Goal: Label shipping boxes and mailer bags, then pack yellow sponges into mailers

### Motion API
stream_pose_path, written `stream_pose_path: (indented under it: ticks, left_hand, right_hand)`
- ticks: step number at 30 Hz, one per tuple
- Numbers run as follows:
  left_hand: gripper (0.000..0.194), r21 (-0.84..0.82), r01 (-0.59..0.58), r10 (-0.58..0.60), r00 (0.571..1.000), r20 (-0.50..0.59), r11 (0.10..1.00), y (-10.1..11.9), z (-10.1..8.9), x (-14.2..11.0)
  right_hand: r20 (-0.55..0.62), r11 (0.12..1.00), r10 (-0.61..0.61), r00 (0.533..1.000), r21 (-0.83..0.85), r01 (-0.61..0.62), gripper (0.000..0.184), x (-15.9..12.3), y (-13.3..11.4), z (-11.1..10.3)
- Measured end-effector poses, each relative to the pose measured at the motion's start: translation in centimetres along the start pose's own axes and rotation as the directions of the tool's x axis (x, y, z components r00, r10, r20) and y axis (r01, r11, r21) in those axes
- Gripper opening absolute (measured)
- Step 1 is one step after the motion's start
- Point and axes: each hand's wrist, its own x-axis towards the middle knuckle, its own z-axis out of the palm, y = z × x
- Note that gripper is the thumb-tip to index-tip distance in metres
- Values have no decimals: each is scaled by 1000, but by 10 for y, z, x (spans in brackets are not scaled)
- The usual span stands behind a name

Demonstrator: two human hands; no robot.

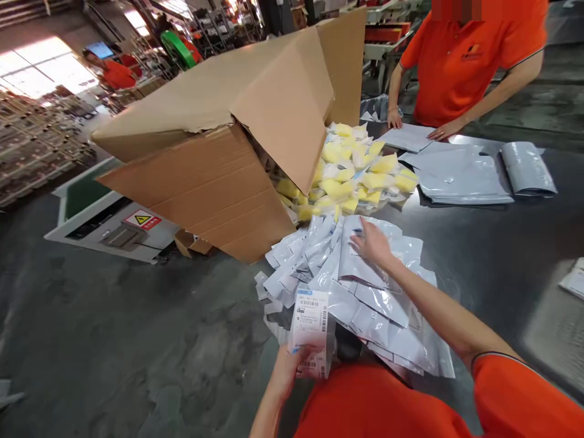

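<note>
Inside a factory hall, working at a worn grey metal table [497, 255], with shelving and bright window light showing far behind. Pinching a white packet with a barcode label [311, 322] upright in the left hand [289, 368], fingers closing firmly on its lower part. Spreading the right hand [374, 244] wide open, its fingertips [356, 242] touching the top of a heap of silvery white pouches [351, 286], without gripping any single pouch. Keeping the held packet just beside the near edge of this heap, over the table and close to an orange shirt [378, 407] at the bottom of the view.

Leaving a stretch of dark table to the right of the heap, running toward a sheet of white paper [575, 278] cut off by the right edge. Showing yellow-and-white packets [351, 173] spilling from a large cardboard box [214, 182] tipped on its side, just behind the heap. Seeing a co-worker's hands [395, 118] resting on grey mailer bags [460, 176] across the table, the co-worker's head cut off above. Hiding the heap's lower layers, and making the label's small print unreadable.
</note>
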Motion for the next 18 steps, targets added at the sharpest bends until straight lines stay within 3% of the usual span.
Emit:
stream_pose_path:
  ticks: [3, 5, 8, 10, 12, 14, 17, 18]
  left_hand:
    - [57, -66, 53, -49, 997, 65, 996, 13, 4, 3]
    - [61, -96, 59, -46, 991, 126, 994, 25, 9, 7]
    - [62, -75, 34, -16, 973, 228, 997, 43, 18, 14]
    - [59, -32, -1, 10, 958, 286, 999, 52, 24, 19]
    - [57, 13, -10, 5, 932, 362, 1000, 58, 28, 20]
    - [59, 67, -21, -15, 868, 496, 998, 59, 28, 18]
    - [75, 117, -66, -36, 711, 702, 991, 56, 24, 12]
    - [83, 135, -84, -40, 691, 722, 987, 55, 23, 10]
  right_hand:
    - [111, 997, 58, 992, 48, -64, 59, -13, -24, 27]
    - [135, 981, 134, 982, 119, -151, 59, -22, -38, 30]
    - [32, 885, 37, 999, 464, -48, 65, -44, -52, 0]
    - [57, 682, -125, 990, 730, 44, 70, -68, -60, -33]
    - [178, 511, -216, 960, 858, -43, 69, -101, -70, -61]
    - [285, 486, -135, 949, 854, -187, 48, -138, -82, -76]
    - [296, 581, 61, 953, 766, -275, 26, -193, -98, -71]
    - [279, 628, 86, 957, 731, -269, 27, -210, -103, -65]
